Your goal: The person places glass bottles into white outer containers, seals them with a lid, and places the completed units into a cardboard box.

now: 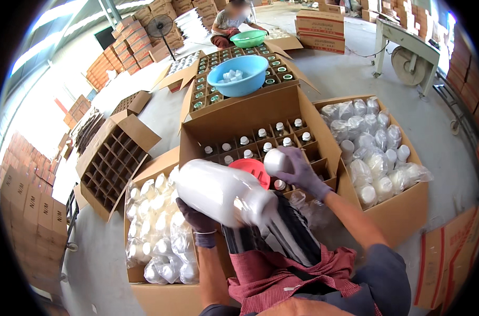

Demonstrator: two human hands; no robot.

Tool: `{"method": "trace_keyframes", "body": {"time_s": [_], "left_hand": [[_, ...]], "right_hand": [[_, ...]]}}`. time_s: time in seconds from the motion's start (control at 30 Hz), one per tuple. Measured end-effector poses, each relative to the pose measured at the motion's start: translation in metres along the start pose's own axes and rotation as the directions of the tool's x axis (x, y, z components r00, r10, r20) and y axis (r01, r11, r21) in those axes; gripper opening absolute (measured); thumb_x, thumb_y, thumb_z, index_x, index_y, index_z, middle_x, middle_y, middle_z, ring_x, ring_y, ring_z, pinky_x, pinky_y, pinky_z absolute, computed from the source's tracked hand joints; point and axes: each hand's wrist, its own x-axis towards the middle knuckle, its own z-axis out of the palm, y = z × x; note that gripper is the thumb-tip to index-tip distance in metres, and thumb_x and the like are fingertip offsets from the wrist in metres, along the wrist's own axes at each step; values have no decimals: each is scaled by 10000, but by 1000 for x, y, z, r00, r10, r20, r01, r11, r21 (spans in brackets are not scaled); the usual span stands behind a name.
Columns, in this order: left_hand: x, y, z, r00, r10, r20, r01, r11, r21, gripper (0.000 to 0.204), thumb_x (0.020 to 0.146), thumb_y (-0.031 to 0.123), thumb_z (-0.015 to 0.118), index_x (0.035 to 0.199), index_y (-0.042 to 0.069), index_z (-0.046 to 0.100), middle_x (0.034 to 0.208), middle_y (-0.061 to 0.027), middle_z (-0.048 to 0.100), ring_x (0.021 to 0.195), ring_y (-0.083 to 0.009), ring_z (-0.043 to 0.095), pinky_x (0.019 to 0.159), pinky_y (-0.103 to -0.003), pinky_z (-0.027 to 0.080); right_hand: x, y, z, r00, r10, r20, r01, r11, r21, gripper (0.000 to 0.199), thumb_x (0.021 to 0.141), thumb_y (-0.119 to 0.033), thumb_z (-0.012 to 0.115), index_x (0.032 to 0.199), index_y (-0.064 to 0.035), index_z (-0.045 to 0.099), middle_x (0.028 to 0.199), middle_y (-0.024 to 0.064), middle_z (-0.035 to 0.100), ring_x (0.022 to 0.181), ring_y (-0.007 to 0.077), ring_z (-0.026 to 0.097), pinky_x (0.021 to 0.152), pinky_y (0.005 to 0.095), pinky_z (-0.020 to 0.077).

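Your right hand (298, 171) pinches a white cap (273, 161) by the red dish's (256, 168) right side. Your left hand (195, 216) grips a big, tipped white bottle (216, 190) left of the dish. A blue tub (240, 89) sits past the dish.

Out there I've got my gloved left hand (196, 218) cupped, fingers partly hidden, left forearm (213, 271) almost upright below them. And my gloved right hand (301, 173), up and rightward of those fingers, grips with its own curled, right forearm (355, 218) slanting away below them to the right.
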Motion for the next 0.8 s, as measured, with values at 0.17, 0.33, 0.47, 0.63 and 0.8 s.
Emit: {"method": "trace_keyframes", "body": {"time_s": [0.17, 0.33, 0.47, 0.63, 0.8], "left_hand": [[4, -63, -7, 858, -47, 511, -80, 971, 224, 535, 1003, 344, 328, 742, -33, 602, 915, -190, 649, 956, -307, 591, 895, -423, 450], [-59, -54, -28, 835, -309, 455, 52, 868, 494, 525, 985, 298, 305, 702, -30, 602, 865, -194, 659, 1013, -336, 593, 1007, -441, 398], [-80, -50, -53, 793, -370, 485, -383, 316, 868, 454, 967, 284, 419, 1235, -58, 552, 1181, -188, 627, 1121, -238, 589, 976, -320, 442], [-104, -23, 12, 833, -390, 393, -142, 534, 833, 314, 958, 108, 428, 1109, -71, 637, 1148, -144, 652, 1125, -252, 588, 1008, -350, 420], [-112, -31, 17, 977, -211, 37, 114, 657, 746, 324, 966, 138, 421, 1145, -39, 625, 1110, -125, 661, 1100, -214, 578, 1011, -327, 406]], "right_hand": [[17, 103, 86, 882, 319, 348, -259, 943, -208, 798, 727, -404, 748, 1395, -125, 411, 1374, 256, 371, 1216, 444, 454, 1026, 464, 403], [16, -11, 73, 951, -10, 308, -58, 976, 211, 492, 879, -276, 635, 1287, -26, 523, 1300, 213, 505, 1197, 329, 510, 1003, 407, 420], [-44, -120, 19, 856, -192, 479, -151, 795, 588, 360, 910, -263, 625, 1192, -42, 603, 1224, 118, 600, 1136, 263, 563, 990, 399, 431], [-87, -54, -13, 799, -365, 478, 187, 906, 380, 297, 874, -257, 658, 1073, -36, 677, 1227, 125, 596, 1143, 262, 559, 1005, 383, 427], [-86, -78, -32, 941, 50, 336, -168, 928, 333, 231, 865, -227, 684, 1021, -60, 714, 1096, 125, 646, 1058, 246, 593, 928, 341, 462]]}}
